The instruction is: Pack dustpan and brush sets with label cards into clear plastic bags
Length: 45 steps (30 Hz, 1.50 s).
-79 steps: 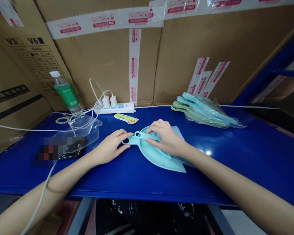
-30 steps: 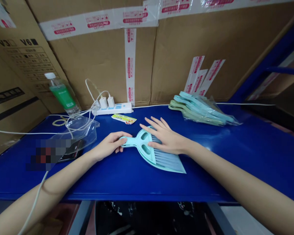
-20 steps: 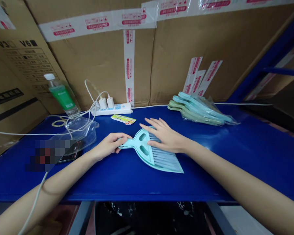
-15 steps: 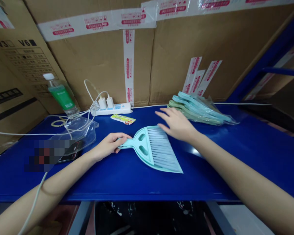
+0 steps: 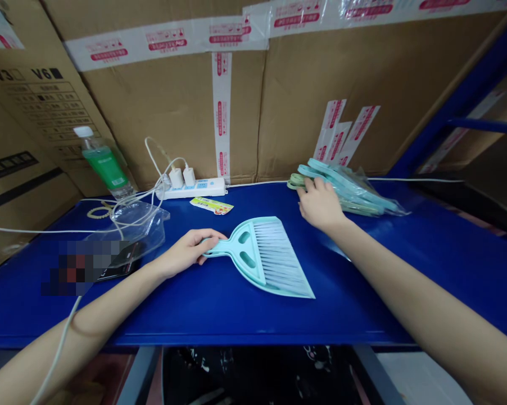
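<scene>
A light-blue dustpan (image 5: 253, 278) lies flat on the blue table, with a matching hand brush (image 5: 279, 253) nested in it, its pale bristles pointing right. My left hand (image 5: 188, 250) is closed round their two handles at the left end. Further back on the right lies a clear plastic bag holding light-blue dustpan and brush pieces (image 5: 342, 180) beside a green dustpan and brush (image 5: 295, 181). My right hand (image 5: 323, 205) is at the near left end of this bundle, its fingers bent over the green handles. Its fingertips are partly hidden.
A white power strip (image 5: 194, 188) with two plugs stands at the back, its cables looping left. Near it are a colourful label (image 5: 211, 206), a green-labelled bottle (image 5: 107, 166), a bead bracelet (image 5: 97, 211), a clear plastic bag (image 5: 146, 230) and a phone (image 5: 118, 264). Cardboard (image 5: 173, 107) walls the back.
My right hand has moved from above the brush bristles back and right to the bundle, its spread fingers now bending over the green handles. My left hand and the light-blue dustpan stay put.
</scene>
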Each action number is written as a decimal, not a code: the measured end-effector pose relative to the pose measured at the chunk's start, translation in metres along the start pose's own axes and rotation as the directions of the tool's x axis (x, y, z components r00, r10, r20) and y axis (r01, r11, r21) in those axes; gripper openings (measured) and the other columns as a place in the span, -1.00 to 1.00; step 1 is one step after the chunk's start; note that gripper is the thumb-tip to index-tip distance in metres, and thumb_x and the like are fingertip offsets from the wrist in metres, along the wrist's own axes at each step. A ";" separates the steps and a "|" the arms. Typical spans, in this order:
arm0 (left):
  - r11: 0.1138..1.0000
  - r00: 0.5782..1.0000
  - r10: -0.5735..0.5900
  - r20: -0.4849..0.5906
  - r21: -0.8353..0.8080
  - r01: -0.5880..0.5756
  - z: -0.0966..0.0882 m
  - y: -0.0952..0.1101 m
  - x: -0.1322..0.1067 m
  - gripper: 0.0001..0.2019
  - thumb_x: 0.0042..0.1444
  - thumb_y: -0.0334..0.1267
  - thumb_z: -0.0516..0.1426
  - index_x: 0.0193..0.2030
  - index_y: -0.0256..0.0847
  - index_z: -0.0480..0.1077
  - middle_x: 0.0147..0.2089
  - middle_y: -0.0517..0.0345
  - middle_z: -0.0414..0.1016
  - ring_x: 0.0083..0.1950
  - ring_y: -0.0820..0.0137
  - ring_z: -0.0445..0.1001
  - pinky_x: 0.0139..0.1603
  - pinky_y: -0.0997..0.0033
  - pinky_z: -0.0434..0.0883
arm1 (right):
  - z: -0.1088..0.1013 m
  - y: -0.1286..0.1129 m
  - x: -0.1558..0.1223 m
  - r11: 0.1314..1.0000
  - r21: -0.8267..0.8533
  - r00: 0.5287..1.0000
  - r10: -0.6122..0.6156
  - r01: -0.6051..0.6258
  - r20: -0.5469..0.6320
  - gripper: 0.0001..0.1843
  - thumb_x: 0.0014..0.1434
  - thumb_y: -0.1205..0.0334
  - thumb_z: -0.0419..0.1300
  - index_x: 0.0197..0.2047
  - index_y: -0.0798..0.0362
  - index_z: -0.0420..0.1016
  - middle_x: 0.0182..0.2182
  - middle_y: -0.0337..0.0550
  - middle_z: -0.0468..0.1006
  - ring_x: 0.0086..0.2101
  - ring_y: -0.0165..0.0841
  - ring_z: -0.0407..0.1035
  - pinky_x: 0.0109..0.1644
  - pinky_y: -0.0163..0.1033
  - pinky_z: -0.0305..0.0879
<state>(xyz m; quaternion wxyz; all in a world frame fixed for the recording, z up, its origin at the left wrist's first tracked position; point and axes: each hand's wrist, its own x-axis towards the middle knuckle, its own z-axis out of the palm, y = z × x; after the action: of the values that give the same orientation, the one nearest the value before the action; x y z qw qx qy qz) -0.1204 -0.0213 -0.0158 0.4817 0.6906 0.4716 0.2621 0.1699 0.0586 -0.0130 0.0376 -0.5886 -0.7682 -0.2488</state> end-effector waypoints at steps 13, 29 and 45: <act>1.000 1.000 0.002 0.003 0.012 -0.002 0.000 0.001 0.000 -0.61 0.13 0.03 0.06 -0.15 -0.26 0.44 -0.61 0.36 0.20 -0.62 0.57 0.12 -0.64 0.57 0.01 | 0.010 0.010 0.000 0.994 0.061 0.990 -0.080 0.088 -0.119 -0.62 0.11 0.39 -0.04 -0.10 0.21 0.52 -0.14 0.21 0.49 -0.06 0.06 0.19 -0.14 0.06 0.11; 1.000 1.000 0.009 0.008 0.010 -0.009 0.000 0.001 0.000 -0.62 0.15 0.01 0.05 -0.15 -0.27 0.45 -0.60 0.35 0.20 -0.61 0.57 0.13 -0.63 0.58 0.02 | 0.009 0.005 0.002 0.983 0.094 0.980 -0.144 0.157 -0.138 -0.62 0.08 0.45 -0.02 -0.07 0.24 0.47 -0.10 0.22 0.48 -0.08 0.02 0.21 -0.13 0.02 0.13; 1.000 1.000 0.009 0.008 0.006 -0.009 0.000 0.000 0.000 -0.61 0.13 0.02 0.06 -0.13 -0.27 0.45 -0.60 0.35 0.20 -0.62 0.58 0.12 -0.64 0.58 0.02 | -0.008 -0.023 0.001 0.963 0.119 0.968 -0.235 0.244 -0.085 -0.52 0.15 0.47 -0.11 0.09 0.34 0.41 0.05 0.25 0.42 -0.03 0.02 0.23 -0.02 0.07 0.17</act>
<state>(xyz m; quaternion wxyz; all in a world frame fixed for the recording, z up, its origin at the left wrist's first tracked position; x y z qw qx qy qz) -0.1204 -0.0216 -0.0157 0.4804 0.6952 0.4672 0.2602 0.1461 0.0516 -0.0136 0.0719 -0.4788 -0.8463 -0.2223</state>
